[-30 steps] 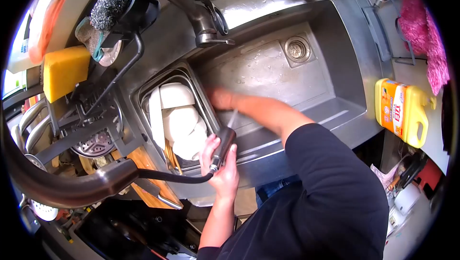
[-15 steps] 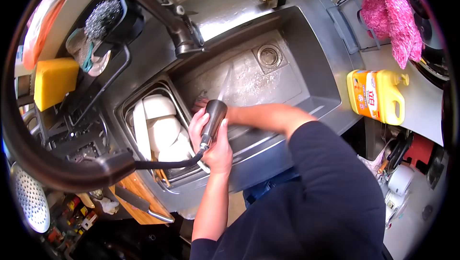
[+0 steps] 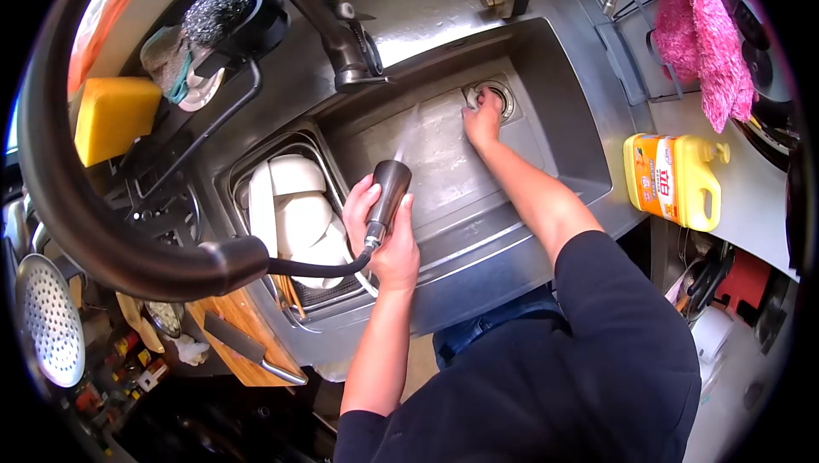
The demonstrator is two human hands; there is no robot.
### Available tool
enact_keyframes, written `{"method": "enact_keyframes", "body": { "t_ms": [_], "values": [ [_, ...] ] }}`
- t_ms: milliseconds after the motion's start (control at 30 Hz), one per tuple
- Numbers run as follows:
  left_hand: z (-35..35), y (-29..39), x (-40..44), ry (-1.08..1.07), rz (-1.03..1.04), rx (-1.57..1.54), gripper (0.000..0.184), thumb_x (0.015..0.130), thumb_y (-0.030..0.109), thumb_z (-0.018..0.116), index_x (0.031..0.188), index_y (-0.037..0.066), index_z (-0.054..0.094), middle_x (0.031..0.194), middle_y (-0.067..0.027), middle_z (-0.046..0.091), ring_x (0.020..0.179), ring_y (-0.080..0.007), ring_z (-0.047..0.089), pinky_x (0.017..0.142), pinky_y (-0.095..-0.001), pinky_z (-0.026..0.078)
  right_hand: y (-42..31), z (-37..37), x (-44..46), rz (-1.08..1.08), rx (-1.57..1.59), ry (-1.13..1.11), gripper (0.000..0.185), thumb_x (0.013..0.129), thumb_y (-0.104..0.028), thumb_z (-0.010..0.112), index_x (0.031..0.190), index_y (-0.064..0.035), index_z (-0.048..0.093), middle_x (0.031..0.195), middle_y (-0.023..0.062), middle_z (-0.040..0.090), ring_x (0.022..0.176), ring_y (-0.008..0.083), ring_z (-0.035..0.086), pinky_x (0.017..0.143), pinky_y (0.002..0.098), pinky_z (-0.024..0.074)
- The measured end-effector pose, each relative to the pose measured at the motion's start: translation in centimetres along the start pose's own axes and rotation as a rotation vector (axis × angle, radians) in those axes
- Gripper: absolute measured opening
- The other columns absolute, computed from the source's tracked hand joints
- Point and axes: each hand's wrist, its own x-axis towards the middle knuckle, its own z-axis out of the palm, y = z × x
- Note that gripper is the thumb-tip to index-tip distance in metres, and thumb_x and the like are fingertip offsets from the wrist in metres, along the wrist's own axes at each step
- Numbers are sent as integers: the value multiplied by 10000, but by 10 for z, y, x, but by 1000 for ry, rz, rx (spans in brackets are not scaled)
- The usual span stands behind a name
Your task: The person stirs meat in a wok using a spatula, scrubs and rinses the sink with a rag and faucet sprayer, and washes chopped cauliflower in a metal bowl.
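Note:
My left hand point(image 3: 394, 250) is wrapped around the dark pull-out faucet spray head point(image 3: 391, 188), and a thin stream of water leaves it over the sink point(image 3: 435, 169). A black hose point(image 3: 328, 271) runs from its lower end to the curved faucet spout. At the far right of the basin, my right hand point(image 3: 484, 122) reaches down to the round drain point(image 3: 508, 105). Its fingers are drawn together at the drain's left edge; what lies between them is hidden. White dishes point(image 3: 303, 216) sit in a rack left of my left hand.
A yellow detergent jug point(image 3: 674, 182) stands right of the sink, below a hanging pink cloth point(image 3: 708, 45). A knife point(image 3: 243, 344) lies on a wooden cutting board point(image 3: 230, 314) at lower left. A yellow sponge point(image 3: 118, 120) and steel scrubbers point(image 3: 217, 13) are at upper left.
My right hand has moved from beside the dish rack, across the basin, to the drain. My left hand still holds the running spray head. The view has shifted slightly.

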Motion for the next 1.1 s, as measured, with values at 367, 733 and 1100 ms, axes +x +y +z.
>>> {"method": "enact_keyframes", "body": {
  "t_ms": [367, 733, 1100],
  "values": [
    [-27, 11, 12, -17, 64, 83, 535, 818, -115, 767, 1279, 50, 550, 1368, -189, 557, 1273, -307, 544, 1125, -427, 429, -199, 97, -86, 633, 447, -383, 350, 991, -258, 555, 1217, -4, 639, 1203, 178, 697, 1044, 325, 682, 904, 394, 561],
    [-24, 4, 29, -59, 145, 132, 508, 822, -91, 789, 1253, 59, 564, 1347, -192, 565, 1248, -308, 562, 1080, -396, 462, -116, 23, 86, 920, 1312, 135, 306, 1020, -149, 387, 1144, -13, 632, 1042, 133, 673, 848, 278, 665, 727, 449, 596],
    [-43, 9, 45, -39, 222, 254, 506, 829, -95, 778, 1265, 51, 566, 1359, -198, 555, 1267, -321, 562, 1090, -426, 468, -176, 117, -45, 1300, 1416, -826, 193, 1028, -176, 560, 1157, -81, 669, 1121, 110, 727, 1100, 265, 675, 995, 525, 553]
  ]
}}
